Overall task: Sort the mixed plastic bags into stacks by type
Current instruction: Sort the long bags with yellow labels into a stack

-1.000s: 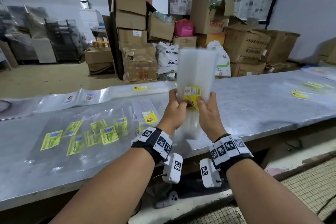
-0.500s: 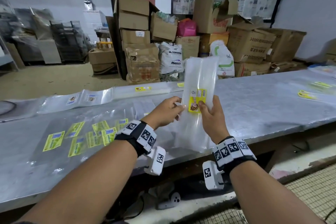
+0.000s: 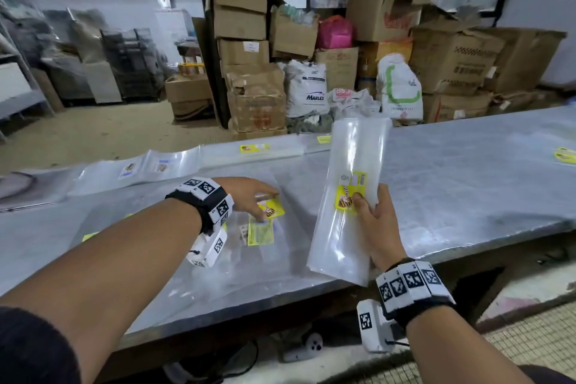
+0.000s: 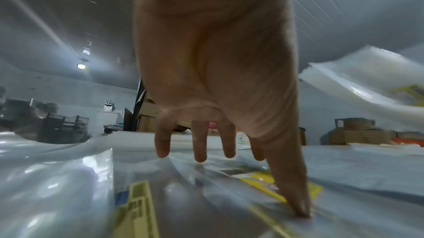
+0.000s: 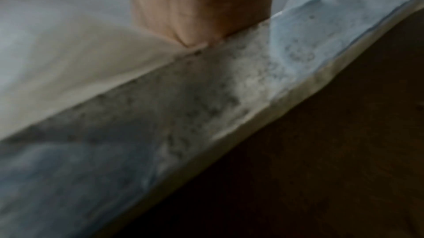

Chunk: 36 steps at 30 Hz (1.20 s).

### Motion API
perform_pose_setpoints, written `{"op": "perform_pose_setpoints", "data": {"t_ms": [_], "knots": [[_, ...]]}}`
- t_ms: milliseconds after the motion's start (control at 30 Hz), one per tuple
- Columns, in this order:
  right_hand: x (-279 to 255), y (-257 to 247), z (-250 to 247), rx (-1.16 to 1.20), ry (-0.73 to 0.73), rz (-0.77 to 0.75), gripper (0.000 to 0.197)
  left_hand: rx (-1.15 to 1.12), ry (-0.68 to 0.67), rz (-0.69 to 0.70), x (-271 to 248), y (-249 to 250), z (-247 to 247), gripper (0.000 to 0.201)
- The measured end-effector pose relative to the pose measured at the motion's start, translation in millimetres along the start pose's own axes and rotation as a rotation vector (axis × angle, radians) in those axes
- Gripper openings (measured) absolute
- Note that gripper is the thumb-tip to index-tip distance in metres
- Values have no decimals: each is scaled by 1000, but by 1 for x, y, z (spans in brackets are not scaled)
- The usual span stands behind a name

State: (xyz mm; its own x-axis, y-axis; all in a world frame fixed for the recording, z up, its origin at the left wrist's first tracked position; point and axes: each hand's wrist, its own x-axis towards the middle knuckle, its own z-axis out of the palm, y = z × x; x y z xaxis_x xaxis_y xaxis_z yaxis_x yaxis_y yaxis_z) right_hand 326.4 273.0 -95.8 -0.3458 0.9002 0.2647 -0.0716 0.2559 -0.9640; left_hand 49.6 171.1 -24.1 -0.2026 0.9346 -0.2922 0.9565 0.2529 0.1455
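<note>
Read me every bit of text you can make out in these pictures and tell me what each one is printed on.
"MARLEX": on the white sack standing among the cardboard boxes behind the table.
Yellow label on the stack of clear bags gripped by the right hand: too blurred to read.
Yellow labels on the bags under the left hand, such as this label: too blurred.
Printing on the cardboard boxes: illegible.

The right hand holds a stack of bags upright over the table's near edge. Left of it, the left hand rests on loose bags lying flat. Cardboard boxes stand beyond the table's far edge.
</note>
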Motion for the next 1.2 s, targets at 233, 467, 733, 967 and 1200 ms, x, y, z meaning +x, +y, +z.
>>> {"op": "perform_pose_setpoints", "data": {"t_ms": [233, 467, 733, 967, 1200], "knots": [[4, 5, -1, 3, -4, -29, 14, 190, -82, -15, 36, 10, 3, 76], [4, 8, -1, -35, 8, -26, 15, 209, -11, 88, 53, 14, 2, 80], [2, 7, -2, -28, 1, -15, 8, 272, -27, 82, 56, 17, -2, 79], [2, 6, -3, -62, 17, -13, 7, 86, 273, 126, 37, 20, -27, 26], [-3, -11, -1, 33, 43, 24, 7, -373, 695, 67, -17, 19, -69, 30]]}}
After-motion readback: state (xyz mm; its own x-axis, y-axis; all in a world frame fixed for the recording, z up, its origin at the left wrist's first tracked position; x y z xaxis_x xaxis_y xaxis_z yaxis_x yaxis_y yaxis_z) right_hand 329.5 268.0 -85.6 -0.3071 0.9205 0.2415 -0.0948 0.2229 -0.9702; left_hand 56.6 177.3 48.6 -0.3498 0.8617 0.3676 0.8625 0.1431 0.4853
